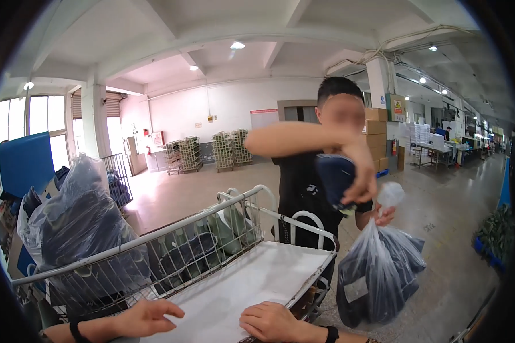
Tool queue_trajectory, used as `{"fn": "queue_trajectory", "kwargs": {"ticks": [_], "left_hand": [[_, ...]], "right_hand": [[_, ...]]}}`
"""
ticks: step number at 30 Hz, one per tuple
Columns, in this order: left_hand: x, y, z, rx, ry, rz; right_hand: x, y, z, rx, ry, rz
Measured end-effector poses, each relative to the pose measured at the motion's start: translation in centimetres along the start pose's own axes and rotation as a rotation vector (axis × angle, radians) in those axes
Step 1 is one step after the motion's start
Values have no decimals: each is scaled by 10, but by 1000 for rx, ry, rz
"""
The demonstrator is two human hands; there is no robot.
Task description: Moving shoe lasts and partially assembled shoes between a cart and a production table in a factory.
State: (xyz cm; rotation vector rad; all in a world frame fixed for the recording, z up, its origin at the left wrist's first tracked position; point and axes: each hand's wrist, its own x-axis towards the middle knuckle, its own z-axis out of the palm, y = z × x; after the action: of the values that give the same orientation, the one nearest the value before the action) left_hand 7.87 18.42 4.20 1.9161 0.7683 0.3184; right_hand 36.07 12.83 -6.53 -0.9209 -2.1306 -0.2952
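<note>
My left hand [146,317] lies flat, fingers apart, on the white deck of a wire-sided trolley [252,280]. My right hand [272,321] rests beside it on the same deck, fingers curled, holding nothing. Across the trolley stands a co-worker in a black shirt [300,188]. One of the co-worker's hands holds up a dark folded item [335,180]; the other grips the neck of a clear plastic bag [377,268] full of dark goods, hanging beside the trolley's far right corner.
A large clear bag of dark goods [80,228] bulges behind the trolley's wire side [171,251] at left. Wire carts [212,151] stand along the far wall. Stacked cardboard boxes [376,137] flank a pillar, with worktables [440,146] beyond. Green items [495,234] lie at the right.
</note>
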Motion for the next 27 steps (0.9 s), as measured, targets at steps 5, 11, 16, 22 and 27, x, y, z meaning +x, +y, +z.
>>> {"fn": "queue_trajectory", "kwargs": {"ticks": [5, 11, 16, 22, 27], "left_hand": [[-60, 22, 1, 49, 39, -86], [-127, 31, 34, 621, 36, -50], [-157, 14, 68, 747, 290, -308], [-162, -46, 83, 818, 274, -257], [-164, -74, 79, 618, 409, -108]], "right_hand": [[-8, -2, 8, -1, 99, 81], [-7, 0, 13, -2, 200, 69], [-8, 1, 11, 42, 168, 131], [-13, 5, 16, 20, 290, 100], [-17, 2, 21, 21, 386, 113]]}}
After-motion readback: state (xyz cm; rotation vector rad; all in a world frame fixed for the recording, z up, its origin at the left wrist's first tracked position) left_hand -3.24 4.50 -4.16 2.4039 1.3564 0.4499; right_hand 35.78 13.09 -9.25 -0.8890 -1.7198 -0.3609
